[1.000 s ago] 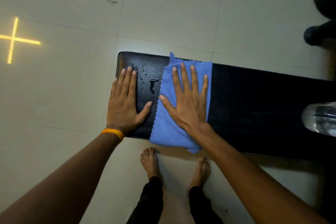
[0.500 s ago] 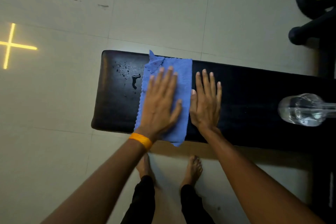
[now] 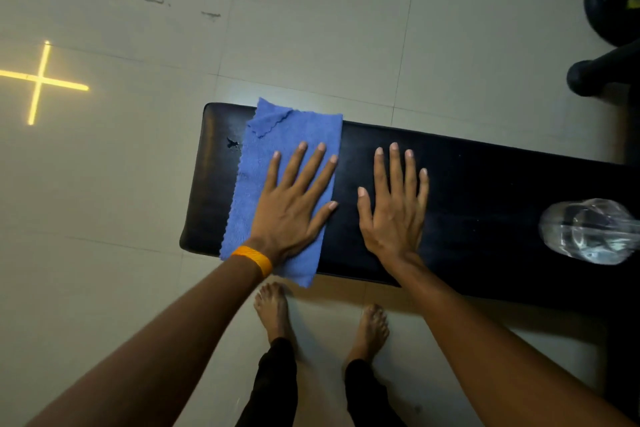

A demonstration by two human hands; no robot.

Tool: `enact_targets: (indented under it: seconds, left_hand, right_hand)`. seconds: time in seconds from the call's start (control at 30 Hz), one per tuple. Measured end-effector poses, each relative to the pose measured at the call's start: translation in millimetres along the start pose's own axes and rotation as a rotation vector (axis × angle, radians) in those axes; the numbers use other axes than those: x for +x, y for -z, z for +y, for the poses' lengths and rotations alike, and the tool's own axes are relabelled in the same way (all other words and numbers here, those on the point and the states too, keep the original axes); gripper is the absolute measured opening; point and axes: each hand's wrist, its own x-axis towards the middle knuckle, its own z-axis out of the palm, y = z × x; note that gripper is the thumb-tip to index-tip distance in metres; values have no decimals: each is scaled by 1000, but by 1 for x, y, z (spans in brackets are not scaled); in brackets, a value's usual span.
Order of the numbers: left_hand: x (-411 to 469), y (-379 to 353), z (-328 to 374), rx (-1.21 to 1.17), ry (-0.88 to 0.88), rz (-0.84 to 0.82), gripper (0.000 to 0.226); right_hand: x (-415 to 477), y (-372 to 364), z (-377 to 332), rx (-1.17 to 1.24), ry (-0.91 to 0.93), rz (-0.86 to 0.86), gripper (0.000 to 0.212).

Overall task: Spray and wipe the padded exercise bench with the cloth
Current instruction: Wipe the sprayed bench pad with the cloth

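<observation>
My left hand (image 3: 291,208) and right hand (image 3: 394,215) lie flat, palms down.
Fingers (image 3: 398,170) straight and spread, hands side by side.

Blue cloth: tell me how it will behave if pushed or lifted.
The blue cloth is probably floppy: one corner lies folded over and its near end droops off the bench. Under the flat left hand it should slide on the smooth padding, though it may bunch. It looks thin and light.

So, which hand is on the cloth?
The left hand, with the orange wristband, lies flat on the blue cloth; the right hand rests on bare bench.
</observation>
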Motion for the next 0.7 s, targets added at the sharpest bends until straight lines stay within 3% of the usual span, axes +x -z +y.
enact_targets:
  seconds: [0.07, 0.17, 0.23, 0.27, 0.33, 0.4, 0.43, 0.47, 0.57, 0.63, 0.7]
  left_hand:
    - [2, 2, -30, 5, -8, 13, 67]
    - [16, 7, -64, -54, 288, 68, 66]
    - [18, 7, -49, -38, 429, 99, 66]
    - [11, 7, -40, -19, 398, 100, 66]
    - [-8, 6, -40, 10, 148, 76, 65]
    - [-20, 6, -70, 44, -111, 47, 60]
    - [-18, 7, -85, 45, -147, 46, 58]
    - [-13, 7, -96, 27, -92, 56, 56]
    - [7, 9, -94, -63, 288, 89, 54]
    - [11, 9, -85, -78, 378, 86, 55]
    - [9, 9, -76, -54, 342, 73, 56]
  right_hand:
    - [0, 0, 1, 0, 2, 5, 65]
    - [-1, -1, -1, -16, 3, 5, 66]
    - [0, 0, 0, -22, -2, -3, 66]
    - [0, 0, -1, -25, -3, -7, 66]
    - [0, 1, -2, -29, -7, 1, 66]
    - [0, 1, -3, -31, -8, 15, 66]
    - [0, 0, -3, -32, -7, 18, 66]
    - [0, -2, -3, -32, -4, 22, 66]
    - [0, -4, -2, -28, 2, 41, 66]
    - [-1, -4, -2, -29, 3, 45, 66]
    - [-1, -3, -2, -32, -2, 45, 66]
